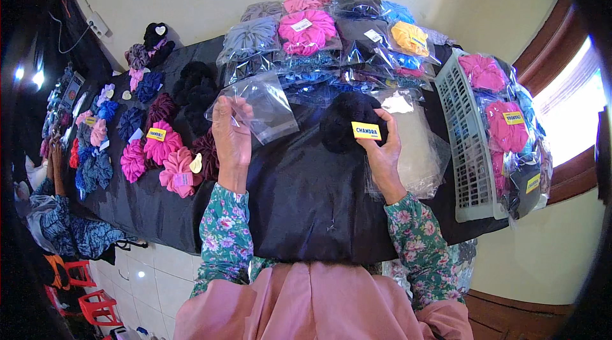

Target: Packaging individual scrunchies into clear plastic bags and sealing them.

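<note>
My left hand [233,137] grips a clear plastic bag [270,113] by one edge, raised over the black-covered table [306,206]. In my right hand [385,156] is a black fabric scrunchie [345,117], pinched at its yellow label [366,131], which bears writing. The bag and the scrunchie are apart, and nothing shows inside the bag. Under and beside my right wrist lies a stack of flat clear plastic bags [416,149].
Bagged scrunchies [306,29] are piled at the back. A white plastic basket [471,149] of bagged scrunchies stands right. Loose scrunchies, including a pink one [162,144] and black ones [195,91], lie left. A co-worker [62,211] sits at the far left near red stools [99,306].
</note>
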Tool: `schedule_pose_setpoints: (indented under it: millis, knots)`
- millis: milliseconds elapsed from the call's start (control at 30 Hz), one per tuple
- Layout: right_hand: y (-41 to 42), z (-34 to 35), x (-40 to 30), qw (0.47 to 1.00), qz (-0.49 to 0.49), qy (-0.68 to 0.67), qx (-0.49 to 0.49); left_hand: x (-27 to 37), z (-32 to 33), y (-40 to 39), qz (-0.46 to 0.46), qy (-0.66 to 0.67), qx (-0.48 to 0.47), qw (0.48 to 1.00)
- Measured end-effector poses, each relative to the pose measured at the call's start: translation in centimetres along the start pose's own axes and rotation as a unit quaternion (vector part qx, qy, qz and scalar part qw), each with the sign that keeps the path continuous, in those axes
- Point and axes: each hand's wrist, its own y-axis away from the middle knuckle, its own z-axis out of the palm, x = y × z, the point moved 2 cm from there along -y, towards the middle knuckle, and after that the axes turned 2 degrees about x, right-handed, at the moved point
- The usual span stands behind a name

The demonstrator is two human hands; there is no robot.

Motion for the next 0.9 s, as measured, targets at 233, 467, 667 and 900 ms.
schedule_pose_setpoints:
  millis: [233,467,667,900]
  knots:
    - [0.4,0.6,-1.3,0.989,-0.107,0.093,-0.043,-0.6,1.9,1.1,0.115,-0.149,0.000,0.982]
    - [0.8,1.0,-2.4,0.981,-0.141,0.083,-0.108,-2.5,2.1,1.7,0.062,-0.191,0.004,0.980]
    - [0.8,1.0,-2.7,0.978,-0.148,0.092,-0.113,-3.6,2.1,2.2,-0.025,-0.179,-0.013,0.983]
    - [0.5,0.7,-2.6,0.981,-0.156,0.098,-0.068,-3.8,0.8,1.9,-0.194,0.126,-0.051,0.972]
